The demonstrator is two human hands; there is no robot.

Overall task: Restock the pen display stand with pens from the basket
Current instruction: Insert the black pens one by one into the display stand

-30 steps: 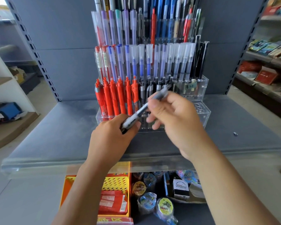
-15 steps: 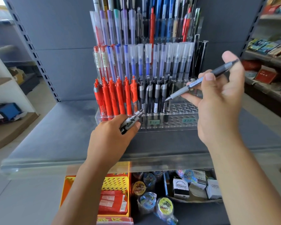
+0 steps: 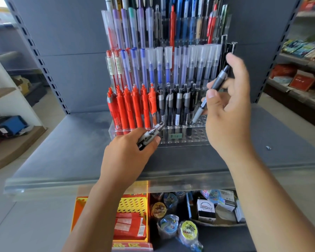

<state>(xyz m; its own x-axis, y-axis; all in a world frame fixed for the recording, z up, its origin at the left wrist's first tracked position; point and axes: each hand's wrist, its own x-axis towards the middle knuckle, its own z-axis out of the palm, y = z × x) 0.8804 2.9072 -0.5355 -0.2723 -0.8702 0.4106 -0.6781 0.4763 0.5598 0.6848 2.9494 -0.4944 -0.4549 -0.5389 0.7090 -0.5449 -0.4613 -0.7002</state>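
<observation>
A clear acrylic pen display stand (image 3: 198, 138) stands on the grey shelf, its tiers filled with red, blue, purple and black pens. My left hand (image 3: 127, 153) grips a small bundle of grey pens (image 3: 150, 135) in front of the stand's bottom row. My right hand (image 3: 227, 110) pinches one grey pen (image 3: 210, 96), slanted tip-down, its tip over the open holes right of the black and grey pens (image 3: 178, 108) in the bottom tier. Red pens (image 3: 129, 108) fill that tier's left side. The basket is not clearly in view.
The grey shelf (image 3: 65, 151) has a clear plastic front lip. Below it lie a yellow perforated tray (image 3: 133, 204) with red packets, tape rolls (image 3: 187, 231) and small boxes (image 3: 205, 208). More stocked shelving stands at the right. A small screw (image 3: 268, 147) lies on the shelf.
My right hand drew one pen out of the bundle in my left hand, swung it up to the right, then brought it down toward the stand's bottom tier. My left hand stayed in place.
</observation>
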